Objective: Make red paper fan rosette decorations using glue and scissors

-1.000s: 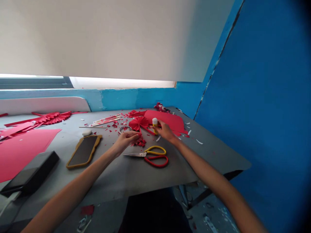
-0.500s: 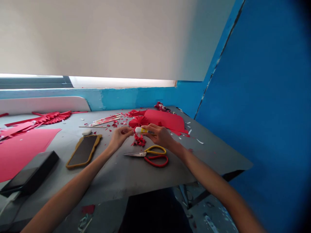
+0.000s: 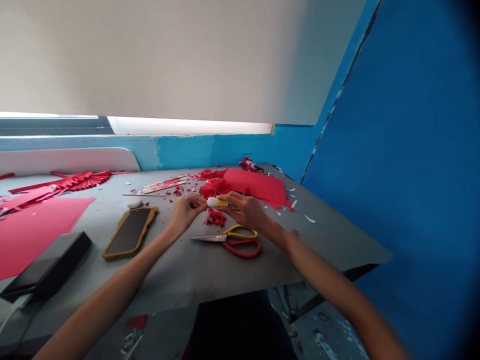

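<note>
Here, a glue stick [image 3: 225,204] is pinched between the thumb and fingers of the right hand [image 3: 249,210], its white end pointed at the left fingertips.
The fingers of the left hand [image 3: 183,214] are pressed together; what is held between them cannot be told. Just beyond both sets of fingertips, pleated red paper [image 3: 215,187] is seen, with red scraps [image 3: 215,218] just below them. Nearer than the fingers, 1 pair of scissors [image 3: 221,238] is laid on the table [image 3: 180,275].
</note>
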`<state>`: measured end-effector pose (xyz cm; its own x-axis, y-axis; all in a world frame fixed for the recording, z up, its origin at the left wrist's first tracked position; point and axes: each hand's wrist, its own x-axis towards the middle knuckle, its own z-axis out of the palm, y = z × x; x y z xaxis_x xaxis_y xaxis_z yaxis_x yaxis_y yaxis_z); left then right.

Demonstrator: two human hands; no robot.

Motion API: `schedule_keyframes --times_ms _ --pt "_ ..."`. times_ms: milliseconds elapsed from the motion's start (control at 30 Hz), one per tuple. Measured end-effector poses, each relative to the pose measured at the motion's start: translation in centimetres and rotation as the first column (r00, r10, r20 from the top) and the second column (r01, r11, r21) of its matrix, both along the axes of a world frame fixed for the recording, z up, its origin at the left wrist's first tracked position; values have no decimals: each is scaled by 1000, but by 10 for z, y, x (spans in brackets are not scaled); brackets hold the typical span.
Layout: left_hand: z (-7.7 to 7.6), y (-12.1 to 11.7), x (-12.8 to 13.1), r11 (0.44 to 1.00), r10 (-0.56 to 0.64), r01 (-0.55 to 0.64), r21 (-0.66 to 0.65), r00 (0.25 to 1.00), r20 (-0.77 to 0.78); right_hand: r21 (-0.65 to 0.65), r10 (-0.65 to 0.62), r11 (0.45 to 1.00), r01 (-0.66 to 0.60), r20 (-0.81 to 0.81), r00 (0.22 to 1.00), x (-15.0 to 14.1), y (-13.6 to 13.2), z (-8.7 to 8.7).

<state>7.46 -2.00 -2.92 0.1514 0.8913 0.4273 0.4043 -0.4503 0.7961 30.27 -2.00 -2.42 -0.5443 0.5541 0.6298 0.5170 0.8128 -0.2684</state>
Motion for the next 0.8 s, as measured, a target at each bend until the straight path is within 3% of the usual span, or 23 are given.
schedule_keyframes --times_ms 133,333,533,667,800 --pt "-2 1 -1 1000 17 -17 5 999 -31 48 -21 999 20 22 1000 1 0 2" --pt "6 -1 -3 1000 17 -17 -10 998 59 86 -50 995 47 34 998 3 0 5" --pt "9 -3 -1 998 44 -42 -41 997 62 3 -33 999 34 -206 978 2 -3 10" --pt "8 -1 1 989 36 -5 -151 978 205 -182 -93 983 -6 -527 845 -2 0 12" --pt "11 -4 3 958 43 54 -281 945 325 -330 -141 934 -139 -696 704 0 5 16"
